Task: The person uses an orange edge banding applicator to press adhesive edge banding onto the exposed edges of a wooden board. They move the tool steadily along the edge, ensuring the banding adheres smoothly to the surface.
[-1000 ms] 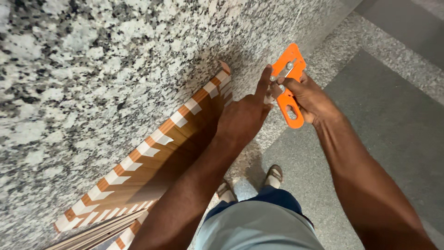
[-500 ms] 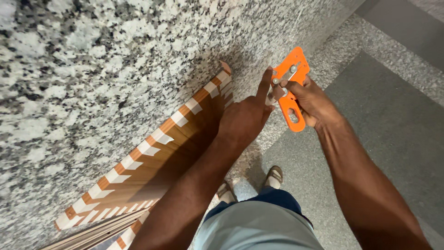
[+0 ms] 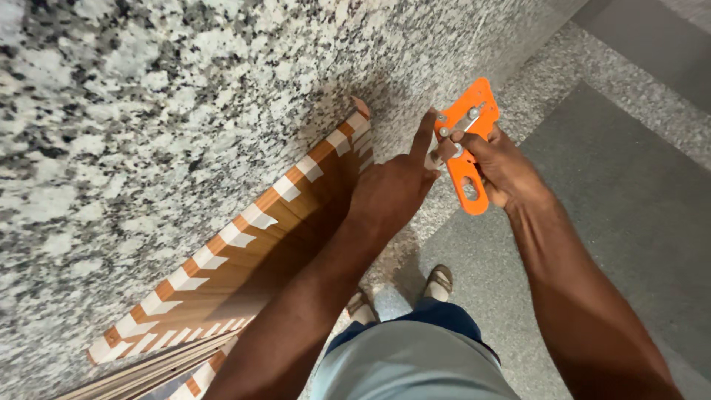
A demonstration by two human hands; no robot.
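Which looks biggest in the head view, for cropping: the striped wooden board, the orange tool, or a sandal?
1. striped wooden board, by far the largest.
2. orange tool, held in the right hand.
3. sandal, smallest; it is farther from the camera and partly hidden, so this is unsure.

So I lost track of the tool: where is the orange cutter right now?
In the head view, upper right of centre, the orange cutter is held in the right hand, with the left hand touching it, just right of the striped board.
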